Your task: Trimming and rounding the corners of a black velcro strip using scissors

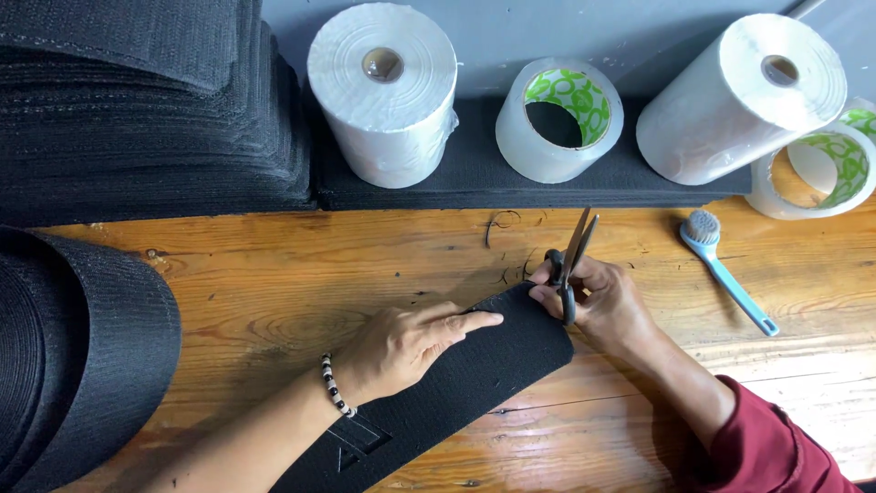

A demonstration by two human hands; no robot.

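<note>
Strip: a long black mesh strip [456, 383] lies flat on the wooden table [274, 274], low in the middle of the view.
Strip axis: its long axis runs from about 7 o'clock, at the bottom edge of the view, up to about 1 o'clock, and its rounded end points toward 1 o'clock.
Left hand: the left hand [401, 342] rests palm down on the strip near the rounded end, fingers held together and stretched flat toward 3 o'clock, pressing the fabric to the table; a bead bracelet [335, 385] circles the wrist.
Right hand: the right hand [607, 306] sits just off the strip's tip at its 3 o'clock side, fingers curled tight through the handles of the scissors [573, 260].
Scissors: the blades point toward 12 o'clock, nearly together, apart only at the tips; the handles are at the edge of the rounded end.
Strip and fingers: the tip lies between the two hands, the left fingertips on top of it, the right fingers touching its edge.
Around: a blue-handled brush [725, 274] lies at 3 o'clock from the scissors; white paper rolls [383, 91], tape rolls [558, 119] and stacked black mesh [146, 110] stand along 12 o'clock.
</note>
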